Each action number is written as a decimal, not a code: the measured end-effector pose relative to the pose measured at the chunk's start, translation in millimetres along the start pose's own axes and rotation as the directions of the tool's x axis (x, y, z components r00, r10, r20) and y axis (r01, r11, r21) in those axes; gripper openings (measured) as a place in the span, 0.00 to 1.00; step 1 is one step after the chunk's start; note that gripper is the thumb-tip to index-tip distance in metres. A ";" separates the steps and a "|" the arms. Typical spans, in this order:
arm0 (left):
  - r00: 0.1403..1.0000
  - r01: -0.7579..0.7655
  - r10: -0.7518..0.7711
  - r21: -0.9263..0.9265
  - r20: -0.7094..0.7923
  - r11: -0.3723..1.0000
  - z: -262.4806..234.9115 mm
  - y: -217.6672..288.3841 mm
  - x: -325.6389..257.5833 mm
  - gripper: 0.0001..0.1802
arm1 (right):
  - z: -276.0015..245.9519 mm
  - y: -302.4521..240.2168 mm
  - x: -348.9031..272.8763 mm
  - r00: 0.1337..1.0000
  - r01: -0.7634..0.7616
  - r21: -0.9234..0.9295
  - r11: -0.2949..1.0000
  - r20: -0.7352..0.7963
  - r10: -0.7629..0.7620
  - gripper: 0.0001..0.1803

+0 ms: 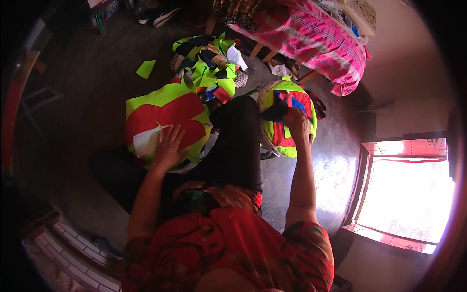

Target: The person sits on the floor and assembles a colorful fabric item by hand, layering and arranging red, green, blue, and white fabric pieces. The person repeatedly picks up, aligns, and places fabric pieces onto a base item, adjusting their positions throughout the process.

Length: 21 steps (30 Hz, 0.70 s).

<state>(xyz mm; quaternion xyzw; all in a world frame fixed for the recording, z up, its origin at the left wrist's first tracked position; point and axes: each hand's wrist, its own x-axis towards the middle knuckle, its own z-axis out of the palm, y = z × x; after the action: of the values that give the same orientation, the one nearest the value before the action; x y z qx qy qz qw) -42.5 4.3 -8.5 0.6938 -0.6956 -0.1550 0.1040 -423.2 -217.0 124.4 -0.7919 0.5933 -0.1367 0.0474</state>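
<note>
Left hand [169, 145] lies flat, fingers spread, on a stack of red and neon-yellow fabric pieces [165, 119] left of centre, touching a white piece [146, 141]. Right hand [296, 122] is pinched on a dark blue scrap [276, 113] over a round basket [287, 119] of scraps, right of centre. Black-clad leg [238, 141] runs between them. A scrap heap [209, 63] crowds the upper middle, near a bed with a pink plaid cover [311, 36]. Bare dark floor [78, 87] is open at left; bright doorway [408, 194] at lower right.
</note>
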 end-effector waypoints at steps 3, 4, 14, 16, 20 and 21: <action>1.000 -0.013 0.013 -0.018 -0.007 1.000 -0.2 0.4 0.4 0.43 | 10.2 17.8 -0.4 0.981 -0.075 0.113 0.991 -0.172 0.094 0.15; 1.000 -0.014 0.014 -0.025 -0.005 1.000 -1.0 -0.3 0.0 0.43 | 10.4 18.1 2.5 0.967 -0.091 0.158 0.983 -0.221 0.125 0.14; 1.000 -0.022 0.022 -0.042 0.003 0.999 -4.0 -1.7 0.4 0.47 | -30.4 27.0 2.4 0.946 -0.207 0.179 0.962 -0.214 0.244 0.17; 0.998 -0.051 0.050 -0.032 -0.026 0.998 -0.9 -3.7 0.6 0.47 | -42.1 38.0 1.4 0.925 -0.180 0.186 0.966 -0.303 0.231 0.16; 1.000 -0.023 0.023 -0.017 -0.014 1.000 -2.8 -2.5 -0.3 0.47 | -73.6 24.1 6.1 0.884 -0.150 0.206 0.967 -0.410 0.224 0.11; 1.000 -0.020 0.020 -0.023 -0.011 1.000 -3.4 -2.8 -0.6 0.47 | -76.9 23.1 7.1 0.878 -0.153 0.226 0.962 -0.416 0.237 0.11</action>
<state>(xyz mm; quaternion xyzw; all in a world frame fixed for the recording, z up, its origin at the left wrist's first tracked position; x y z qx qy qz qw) -38.6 4.7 -6.3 0.6863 -0.7001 -0.1583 0.1174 -463.7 -223.9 193.7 -0.6684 0.6502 -0.3612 -0.0001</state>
